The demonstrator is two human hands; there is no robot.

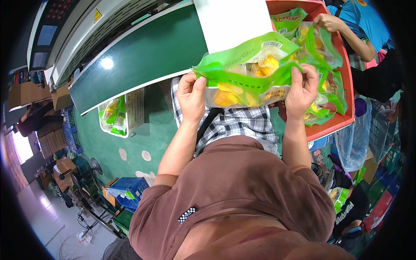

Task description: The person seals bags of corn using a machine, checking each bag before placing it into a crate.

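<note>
A green and clear plastic pouch (227,96) with yellow pieces of food inside is stretched out level in front of me, over my lap. My left hand (191,97) pinches its left upper corner between thumb and fingers. At the other end, my right hand (300,87) pinches the right upper corner. Behind the front strip rises another green panel with a barcode (272,44); whether it belongs to the same pouch or a second one, I cannot tell. Just beyond my right hand, a red bin (347,94) contains several similar pouches.
A co-worker's hand (328,23) grips a pouch over the red bin. To the left runs a green conveyor belt (146,58) beside a white machine (84,35). A white basket (135,107) with pouches stands below it. Blue crates (130,190) lie behind at left.
</note>
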